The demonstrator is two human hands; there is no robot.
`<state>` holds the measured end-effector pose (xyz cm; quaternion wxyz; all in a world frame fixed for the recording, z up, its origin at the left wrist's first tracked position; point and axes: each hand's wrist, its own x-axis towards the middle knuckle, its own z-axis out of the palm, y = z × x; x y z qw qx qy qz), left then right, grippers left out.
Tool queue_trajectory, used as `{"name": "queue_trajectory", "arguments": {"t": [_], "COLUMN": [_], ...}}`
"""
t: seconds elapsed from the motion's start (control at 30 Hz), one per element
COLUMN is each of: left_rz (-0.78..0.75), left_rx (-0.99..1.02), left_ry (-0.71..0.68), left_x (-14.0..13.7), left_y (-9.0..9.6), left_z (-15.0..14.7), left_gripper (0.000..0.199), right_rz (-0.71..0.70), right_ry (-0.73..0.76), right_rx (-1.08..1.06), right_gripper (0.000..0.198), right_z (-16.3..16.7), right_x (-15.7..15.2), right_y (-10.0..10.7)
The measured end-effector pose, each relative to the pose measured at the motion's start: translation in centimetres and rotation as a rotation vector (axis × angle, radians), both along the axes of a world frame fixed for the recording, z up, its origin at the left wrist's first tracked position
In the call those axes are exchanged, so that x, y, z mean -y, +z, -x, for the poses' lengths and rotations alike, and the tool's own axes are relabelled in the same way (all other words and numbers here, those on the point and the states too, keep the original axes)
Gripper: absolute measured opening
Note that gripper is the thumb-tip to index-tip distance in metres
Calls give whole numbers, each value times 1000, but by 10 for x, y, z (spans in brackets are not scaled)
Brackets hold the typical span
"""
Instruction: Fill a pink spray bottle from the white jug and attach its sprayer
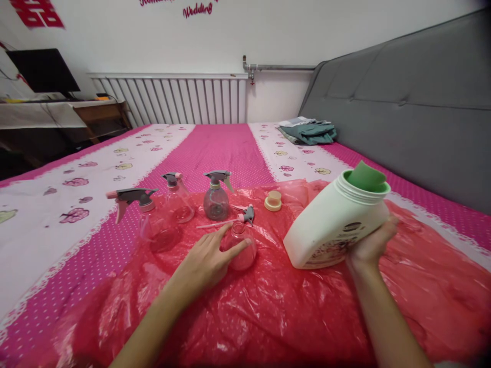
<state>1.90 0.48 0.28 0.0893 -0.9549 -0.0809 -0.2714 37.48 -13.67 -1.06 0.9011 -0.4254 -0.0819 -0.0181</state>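
My right hand (pixel 370 248) grips a large white plastic jug (pixel 322 230) from its right side and holds it tilted to the right. A green pouring spout (pixel 366 178) shows in the jug's open mouth. My left hand (pixel 209 258) has its thumb and index finger around an uncapped, clear pink spray bottle (pixel 245 254), which stands on red plastic film. Just behind that bottle lies a loose grey-and-pink trigger sprayer head (pixel 247 214) with its tube pointing left. A cream-coloured cap (pixel 273 202) rests between the bottle and the jug.
Two pink spray bottles (pixel 153 230) with trigger heads and a grey one (pixel 216 204) stand at left and behind. Red plastic film (pixel 268 317) covers the near part of the bed. Folded clothes (pixel 309 132) lie by the grey headboard (pixel 402 97). A radiator (pixel 172 99) lines the wall.
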Motion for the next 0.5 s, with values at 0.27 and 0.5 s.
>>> {"name": "queue_trajectory", "arguments": {"t": [0.27, 0.5], "left_rz": [51, 48], "left_rx": [21, 39], "left_ry": [6, 13], "left_x": [-1, -7], "left_y": [-9, -18], "left_z": [-3, 0], "left_gripper": [81, 77], "right_rz": [-1, 39], "right_ry": [-20, -21], "right_rx": [14, 6], "right_gripper": [64, 61], "right_z": [1, 0], "right_x": [-1, 0], "right_y": [0, -2]}}
